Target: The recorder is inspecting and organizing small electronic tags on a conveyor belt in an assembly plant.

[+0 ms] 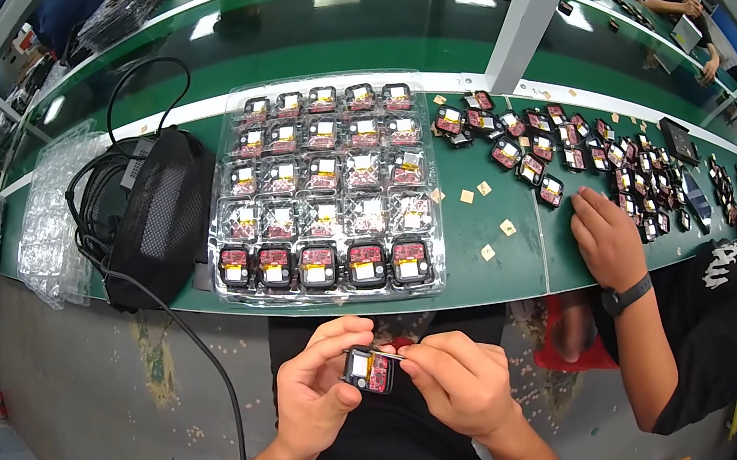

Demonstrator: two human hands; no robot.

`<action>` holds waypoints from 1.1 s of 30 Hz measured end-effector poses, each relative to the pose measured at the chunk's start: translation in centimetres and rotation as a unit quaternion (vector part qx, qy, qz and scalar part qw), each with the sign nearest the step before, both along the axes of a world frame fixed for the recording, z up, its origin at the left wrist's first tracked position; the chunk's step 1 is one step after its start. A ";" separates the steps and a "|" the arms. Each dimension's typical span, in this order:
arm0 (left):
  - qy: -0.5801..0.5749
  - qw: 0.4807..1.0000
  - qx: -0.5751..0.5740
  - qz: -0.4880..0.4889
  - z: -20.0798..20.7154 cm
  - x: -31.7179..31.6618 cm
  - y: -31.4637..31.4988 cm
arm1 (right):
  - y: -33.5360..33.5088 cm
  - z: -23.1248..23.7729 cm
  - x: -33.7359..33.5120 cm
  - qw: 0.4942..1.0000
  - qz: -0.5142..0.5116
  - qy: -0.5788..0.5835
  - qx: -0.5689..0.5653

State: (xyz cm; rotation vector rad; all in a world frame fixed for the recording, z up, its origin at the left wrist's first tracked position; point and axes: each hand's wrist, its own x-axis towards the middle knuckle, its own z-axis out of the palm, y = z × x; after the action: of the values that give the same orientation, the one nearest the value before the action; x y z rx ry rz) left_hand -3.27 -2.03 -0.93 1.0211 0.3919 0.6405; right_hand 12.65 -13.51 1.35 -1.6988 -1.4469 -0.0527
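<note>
Close to my body, below the table's near edge, my left hand (pixel 318 387) grips a small black electronic module (pixel 370 371) between thumb and fingers. Its open face shows a red circuit board, a white block and a yellow strip. My right hand (pixel 464 387) is closed in a pinch at the module's upper right edge. A thin metallic piece (pixel 390 356) juts from those fingertips across the module's top; its kind cannot be made out. On the table just beyond my hands, a clear plastic tray (pixel 423 300) holds rows of similar modules.
A black mesh bag (pixel 163 225) with a cable (pixel 206 354) lies left of the tray, beside stacked clear trays (pixel 54 216). More modules (pixel 551 190) and small beige squares (pixel 488 252) are scattered at right. A co-worker's hand (pixel 606 236) rests near them. A grey post (pixel 523 32) rises behind.
</note>
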 end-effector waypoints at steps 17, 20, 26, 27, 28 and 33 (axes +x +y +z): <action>-0.021 0.999 -0.019 0.024 -0.3 -1.1 2.3 | 3.0 -0.2 0.0 0.999 0.020 -0.046 -0.012; -0.031 0.995 0.050 0.076 0.6 -1.6 3.9 | 3.4 0.1 1.7 0.999 -0.021 0.033 -0.008; 0.075 0.922 0.296 0.236 1.6 -0.7 10.5 | 4.2 -1.7 7.7 0.972 -0.229 0.048 -0.017; 0.093 0.906 0.322 0.258 1.4 -0.3 11.4 | 4.4 -2.2 8.5 0.972 -0.230 0.047 -0.014; 0.151 0.885 0.356 0.260 1.2 -0.5 12.2 | 4.6 -2.6 9.3 0.961 -0.269 0.046 -0.045; 0.307 0.781 0.463 0.286 0.8 0.1 14.5 | 5.9 -3.8 12.1 0.931 -0.326 -0.024 -0.159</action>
State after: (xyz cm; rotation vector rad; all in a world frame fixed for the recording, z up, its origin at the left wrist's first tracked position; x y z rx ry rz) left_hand -3.12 12.51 -0.11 2.1188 1.0482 1.0853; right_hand 24.80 -7.63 -2.44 -2.4045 -0.8942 -0.2335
